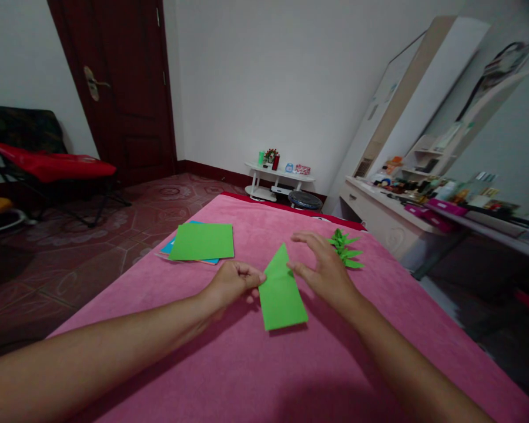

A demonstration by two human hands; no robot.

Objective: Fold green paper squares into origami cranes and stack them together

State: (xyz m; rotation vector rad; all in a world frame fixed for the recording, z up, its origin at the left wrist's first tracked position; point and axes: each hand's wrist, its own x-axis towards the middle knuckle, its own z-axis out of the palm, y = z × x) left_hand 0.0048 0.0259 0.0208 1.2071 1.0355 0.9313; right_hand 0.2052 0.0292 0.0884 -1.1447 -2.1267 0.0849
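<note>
Paper, green and folded to a point at its far end, is occupying the middle of the pink cover, between its left and right edges. Your left hand is pinching the paper's left edge between thumb and fingers. Your right hand is standing open at the paper's right edge, thumb and forefinger spread; whether the thumb tip is touching, one cannot tell. A stack of coloured sheets, green uppermost with blue showing beneath, is lying near the cover's left edge. Green folded-paper spikes are lying near its far right corner. Past the far edge, a low white table is standing.
</note>
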